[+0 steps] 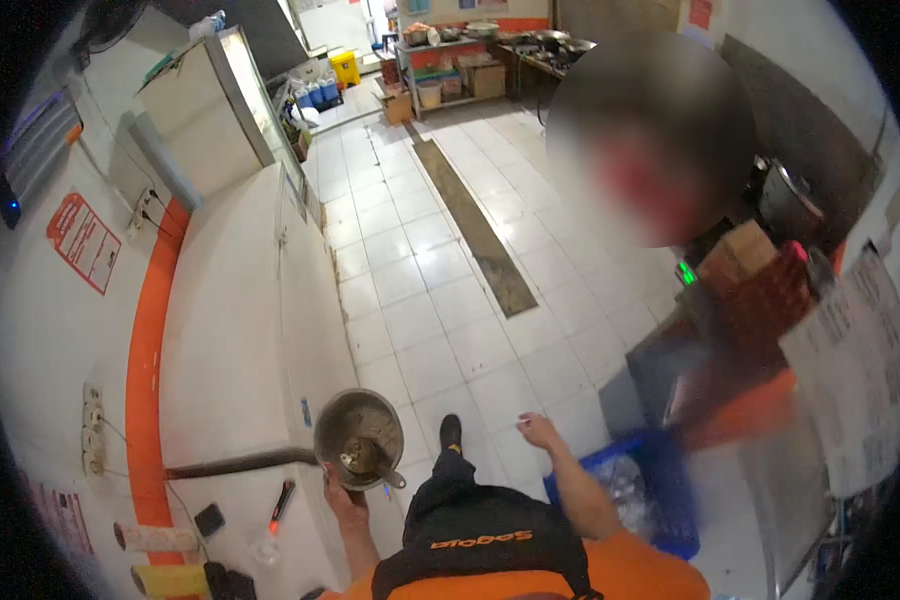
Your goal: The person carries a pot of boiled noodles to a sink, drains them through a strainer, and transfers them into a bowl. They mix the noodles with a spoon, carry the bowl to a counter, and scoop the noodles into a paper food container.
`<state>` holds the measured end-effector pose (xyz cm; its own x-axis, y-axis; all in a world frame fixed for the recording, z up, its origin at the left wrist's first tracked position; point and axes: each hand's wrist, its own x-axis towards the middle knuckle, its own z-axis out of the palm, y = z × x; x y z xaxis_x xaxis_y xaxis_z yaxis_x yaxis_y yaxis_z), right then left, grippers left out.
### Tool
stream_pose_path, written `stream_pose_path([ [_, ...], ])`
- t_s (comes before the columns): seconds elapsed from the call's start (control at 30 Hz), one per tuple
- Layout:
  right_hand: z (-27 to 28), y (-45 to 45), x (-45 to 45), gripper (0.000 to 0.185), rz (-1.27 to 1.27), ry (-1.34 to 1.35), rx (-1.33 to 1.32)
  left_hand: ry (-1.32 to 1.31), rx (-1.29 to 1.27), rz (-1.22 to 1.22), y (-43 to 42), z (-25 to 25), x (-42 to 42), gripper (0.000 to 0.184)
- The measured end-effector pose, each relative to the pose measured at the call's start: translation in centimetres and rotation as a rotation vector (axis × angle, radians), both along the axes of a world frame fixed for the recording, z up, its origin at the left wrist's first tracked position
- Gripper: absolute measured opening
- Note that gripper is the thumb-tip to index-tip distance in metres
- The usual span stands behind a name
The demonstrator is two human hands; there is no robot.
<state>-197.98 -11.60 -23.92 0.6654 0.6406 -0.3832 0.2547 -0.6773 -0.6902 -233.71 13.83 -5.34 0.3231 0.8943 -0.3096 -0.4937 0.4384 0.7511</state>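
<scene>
A round metal bowl [348, 412] is at the lower middle, with something wet or mixed inside and a utensil whose handle leans over the near rim. My left hand [344, 495] grips the bowl by its left and near side. My right hand [538, 430] is out over the floor, its fingers drawn together around a small whitish thing too small to name. The blue crate [675, 480] with clear plastic in it stands beside my right forearm.
A white chest freezer [235, 310] runs along the left wall. On a white surface [235, 550] lie a phone and a red-black tool. At right are a brown carton [738, 252] and stacked red trays. Shelves with pots [450, 70] stand at the back. A blurred area covers the upper right.
</scene>
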Motion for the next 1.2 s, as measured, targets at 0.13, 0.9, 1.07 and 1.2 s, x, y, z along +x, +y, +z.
stream_pose_path([
  [0.13, 0.7, 11.0, 5.7, 0.047, 0.018, 0.106, -0.079, 0.067, 0.003, 0.039, 8.3, 0.8, 10.2, 0.051],
  [0.9, 7.1, 11.3, 63.2, 0.043, -0.238, 0.182, -0.288, -0.144, 0.039, -0.607, 29.6, 2.4, 92.3, 0.051],
  [1.07, 10.9, 10.9, 82.0, 0.052, -0.418, -0.048, -0.164, -0.06, -0.053, -0.556, 28.4, 2.6, 106.1, 0.051],
  [1.2, 14.9, 9.7, 96.5, 0.049, -0.529, -0.123, 0.019, -0.039, -0.106, -0.594, 28.6, 1.6, 117.6, 0.044],
])
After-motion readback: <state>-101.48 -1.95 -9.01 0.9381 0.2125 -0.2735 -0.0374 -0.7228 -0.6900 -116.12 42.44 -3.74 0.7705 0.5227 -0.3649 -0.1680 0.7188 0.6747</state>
